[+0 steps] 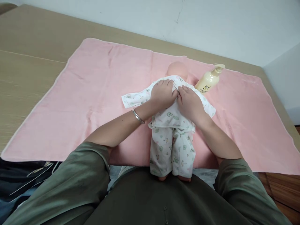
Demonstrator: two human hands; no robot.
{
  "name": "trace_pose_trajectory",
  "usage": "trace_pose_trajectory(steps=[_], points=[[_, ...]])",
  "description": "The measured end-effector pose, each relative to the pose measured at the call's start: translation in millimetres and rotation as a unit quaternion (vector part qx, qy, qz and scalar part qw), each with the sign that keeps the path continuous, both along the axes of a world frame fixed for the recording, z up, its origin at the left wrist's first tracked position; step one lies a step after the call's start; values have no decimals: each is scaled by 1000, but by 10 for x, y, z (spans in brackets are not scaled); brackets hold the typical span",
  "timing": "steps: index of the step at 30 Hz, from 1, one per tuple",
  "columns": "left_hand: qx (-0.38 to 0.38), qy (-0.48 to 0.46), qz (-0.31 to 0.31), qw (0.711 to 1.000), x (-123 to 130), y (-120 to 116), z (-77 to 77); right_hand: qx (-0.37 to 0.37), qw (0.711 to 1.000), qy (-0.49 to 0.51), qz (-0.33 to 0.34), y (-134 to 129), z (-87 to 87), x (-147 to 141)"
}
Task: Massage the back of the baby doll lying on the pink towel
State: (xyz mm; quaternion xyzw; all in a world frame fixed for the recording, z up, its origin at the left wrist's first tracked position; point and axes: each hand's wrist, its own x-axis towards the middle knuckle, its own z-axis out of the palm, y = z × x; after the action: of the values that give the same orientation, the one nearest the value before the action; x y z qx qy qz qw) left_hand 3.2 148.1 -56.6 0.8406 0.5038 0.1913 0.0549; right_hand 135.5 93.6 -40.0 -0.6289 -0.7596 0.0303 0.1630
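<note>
A baby doll [177,69] in a white printed shirt [170,117] and matching printed trousers [161,150] lies lengthwise before me, its bare feet at the table's near edge. My left hand [164,93] rests on the upper part of the shirt, fingers curled and thumb turned inward, pinching the fabric near the middle. From the other side my right hand [191,103] meets it, its thumb and fingers closed on the shirt close to the left thumb. The hands cover most of the shirt's upper middle, so the exact spot pinched is hidden.
A pink blanket [112,75] spreads under the doll over a wooden table [30,34]. By the doll's shoulder on the right, a cream pump bottle [208,80] lies tilted. A white wall [211,28] runs behind the table. Dark fabric [21,178] shows at lower left.
</note>
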Motion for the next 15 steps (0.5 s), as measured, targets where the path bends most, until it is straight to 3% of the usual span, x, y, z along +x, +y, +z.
trace_pose_trajectory(steps=[8,12,15], points=[[1,8,0,1000,65,-263,46,-24,999,44,22,282,-88,145],[-15,5,-14,1000,29,-163,65,-17,999,37,4,231,-97,105],[-16,-36,-11,999,20,-58,-3,-20,999,22,-13,84,-19,28]])
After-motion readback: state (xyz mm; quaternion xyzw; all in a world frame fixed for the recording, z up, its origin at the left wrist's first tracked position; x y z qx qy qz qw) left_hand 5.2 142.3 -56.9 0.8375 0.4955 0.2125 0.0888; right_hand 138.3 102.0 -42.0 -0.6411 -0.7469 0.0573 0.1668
